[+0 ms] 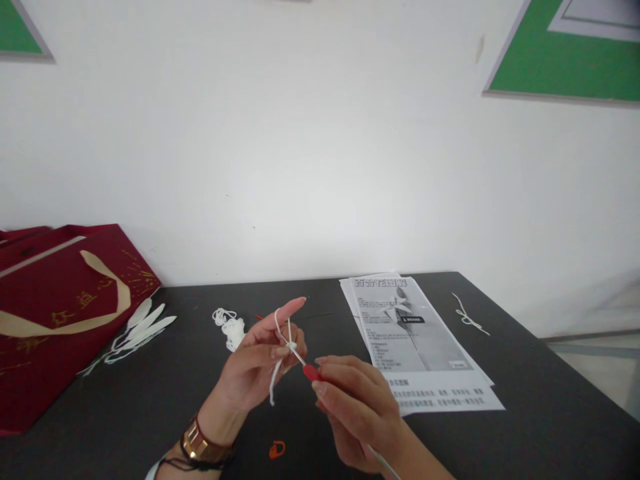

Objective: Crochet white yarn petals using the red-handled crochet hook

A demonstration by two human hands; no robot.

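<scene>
Between thumb and fingers, my left hand (pixel 257 363) pinches white yarn (pixel 291 346), with the index finger stretched out and a strand looped over it. A short yarn tail hangs down below the thumb. My right hand (pixel 357 407) is closed round a crochet hook (pixel 311 372) with a red grip; its thin metal shaft points up and left to the small knot at my left fingertips. Whether the hook's tip is inside a loop is too small to tell. Behind my left hand lies a bundle of white yarn (pixel 233 331) on the table.
On the black table (pixel 165 407) are printed sheets (pixel 425 333) at right, a white yarn scrap (pixel 467 319) beyond them, and an orange stitch marker (pixel 277 449) in front. Several white leaf-shaped pieces (pixel 145 331) lie beside a dark red bag (pixel 55 360) at left. A white wall stands behind.
</scene>
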